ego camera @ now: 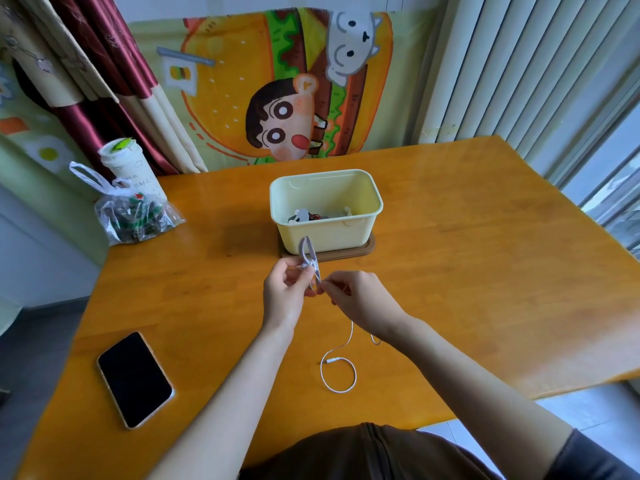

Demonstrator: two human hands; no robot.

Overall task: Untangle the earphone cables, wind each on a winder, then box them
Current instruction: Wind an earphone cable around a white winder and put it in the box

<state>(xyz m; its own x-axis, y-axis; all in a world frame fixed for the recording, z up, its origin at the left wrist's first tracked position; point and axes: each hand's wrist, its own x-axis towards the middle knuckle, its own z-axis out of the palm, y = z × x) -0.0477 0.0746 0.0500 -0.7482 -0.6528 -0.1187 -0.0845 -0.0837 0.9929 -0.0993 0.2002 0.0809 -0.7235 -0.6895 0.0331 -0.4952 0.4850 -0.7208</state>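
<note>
glossy orange-brown wooden table [485,237], backed by a cartoon-printed cloth [277,98], carries all items.

head view. left hand [282,294] is raised off the surface, fingers curled round the gathered part of a thin white earphone cable [341,381]. several loops stand up out of this grip, long axis pointing away from the person toward the box. whether a winder sits inside the loops cannot be told. right hand [362,301] is just beside the left, thumb and forefinger pinching the same cable where it leaves the loops. both hands are grasping the cable; neither is released.

from the grip, the free length drops toward the person, passes under the right wrist and ends in a flat ring on the table, plug at its upper left. this slack lies nearer the right hand, so feeding the next turn appears to fall to that hand while the left steadies the loops.

directly beyond the grip, near but apart, stands a pale yellow rectangular plastic box [346,233], open-topped, on a brown flat piece [367,249], probably its lid. at its bottom lie small grey, white and dark-red items, too small to identify.

left of the grip, nearer the person: a black smartphone [135,379], screen up. far left, beyond the grip: a clear knotted plastic bag [135,216] and a white paper cup [126,164].
</note>
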